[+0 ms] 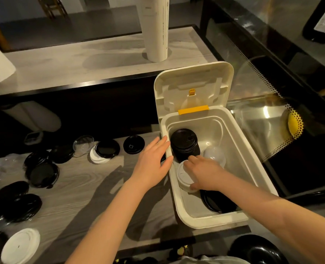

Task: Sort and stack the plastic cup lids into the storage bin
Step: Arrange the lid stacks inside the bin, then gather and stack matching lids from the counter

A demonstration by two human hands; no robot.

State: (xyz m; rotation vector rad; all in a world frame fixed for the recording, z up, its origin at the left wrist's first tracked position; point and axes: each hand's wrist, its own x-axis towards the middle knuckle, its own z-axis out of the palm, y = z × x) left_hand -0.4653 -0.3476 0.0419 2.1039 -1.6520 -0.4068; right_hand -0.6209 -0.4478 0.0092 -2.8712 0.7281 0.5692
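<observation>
**Right hand point(201, 173) gripping white lids point(183, 177) inside the storage bin point(260, 178)**

Right hand is reaching down into the open white bin, its fingers and thumb curling round a short stack of white lids that is sitting near the bin's left wall. The left hand point(152, 159) is resting on the bin's left rim with fingers straight and close together, apparently steadying it.

Three other groups are already lying in the bin. A tall stack of black lids point(184, 143) is standing at the far left, touching the white ones. Some clear lids point(215, 155) are sitting just beside it. A few wide black lids point(217, 203) are lying flat under the right forearm.

The sorting is looking partly done. On the wooden counter point(93, 180) to the left, many loose lids are waiting: black ones point(41, 174) scattered and overlapping, a large white one point(20, 244) near the front edge, and a clear one point(83, 143) farther back.
</observation>
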